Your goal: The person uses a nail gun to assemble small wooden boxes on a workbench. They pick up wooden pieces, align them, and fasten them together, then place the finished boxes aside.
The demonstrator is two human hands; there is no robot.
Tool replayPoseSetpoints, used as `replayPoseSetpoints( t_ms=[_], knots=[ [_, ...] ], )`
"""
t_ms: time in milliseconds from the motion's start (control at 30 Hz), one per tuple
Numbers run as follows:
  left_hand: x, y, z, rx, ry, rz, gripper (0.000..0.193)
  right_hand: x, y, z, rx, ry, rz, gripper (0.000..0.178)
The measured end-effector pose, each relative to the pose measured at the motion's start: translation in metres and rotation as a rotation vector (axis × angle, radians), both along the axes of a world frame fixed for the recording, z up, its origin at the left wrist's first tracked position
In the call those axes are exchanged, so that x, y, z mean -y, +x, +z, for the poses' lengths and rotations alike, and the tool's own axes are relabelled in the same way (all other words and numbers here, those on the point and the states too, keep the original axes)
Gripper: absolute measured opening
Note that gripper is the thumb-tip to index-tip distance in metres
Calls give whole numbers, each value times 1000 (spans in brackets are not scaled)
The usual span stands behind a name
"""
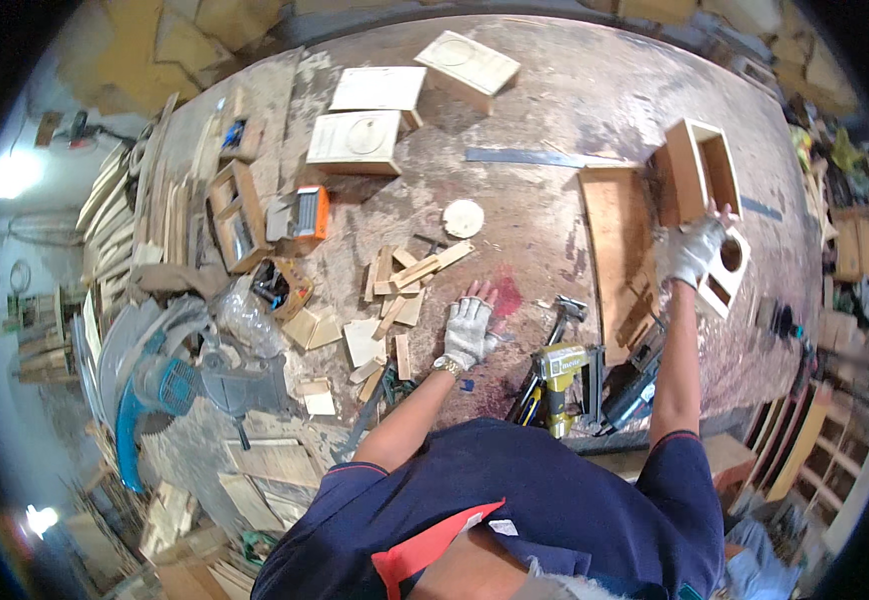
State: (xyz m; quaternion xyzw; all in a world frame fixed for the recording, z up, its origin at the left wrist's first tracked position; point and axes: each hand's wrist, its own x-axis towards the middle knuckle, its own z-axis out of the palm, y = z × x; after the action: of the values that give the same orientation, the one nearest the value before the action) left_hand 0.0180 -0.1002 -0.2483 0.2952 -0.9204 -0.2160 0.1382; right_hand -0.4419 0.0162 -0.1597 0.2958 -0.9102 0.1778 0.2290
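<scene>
Wooden box [697,168], open on one side, stands at the far right of the counter [545,100], and the right hand [693,250] in a work glove reaches up to it with arm almost straight, fingers closed on its lower edge. It seems the step is taking hold of the box; the next move needs a firm grip. The left hand [470,330] lies flat, fingers spread, beside small wood offcuts [400,285].

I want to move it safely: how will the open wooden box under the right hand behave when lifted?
The open wooden box is probably stiff and light, being hollow with thin walls. It stands on its narrow side, so it may tip. The gloved right hand should grip its rough wood well.
</scene>
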Motion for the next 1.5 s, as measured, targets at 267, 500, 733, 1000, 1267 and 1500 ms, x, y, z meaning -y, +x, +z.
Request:
replayPoseSetpoints(
  t_ms=[267,500,733,1000,1267,1500],
  knots=[
    [135,-11,60,-430,78,649,60,-13,14,36,77,126,76,101],
    [310,-60,81,67,-178,758,115,4,140,37,376,-176,331,87],
    [359,-82,66,525,-388,578,66,15,286,52,716,36,618,76],
    [222,41,169,-266,-185,543,45,-46,316,63,976,-280,555,60],
    [-54,82,80,-642,27,131,61,-36,363,29,2194,-857,144,59],
    [-87,102,52,-413,-105,77,77,-42,389,6,1679,-396,406,30]
  ],
)
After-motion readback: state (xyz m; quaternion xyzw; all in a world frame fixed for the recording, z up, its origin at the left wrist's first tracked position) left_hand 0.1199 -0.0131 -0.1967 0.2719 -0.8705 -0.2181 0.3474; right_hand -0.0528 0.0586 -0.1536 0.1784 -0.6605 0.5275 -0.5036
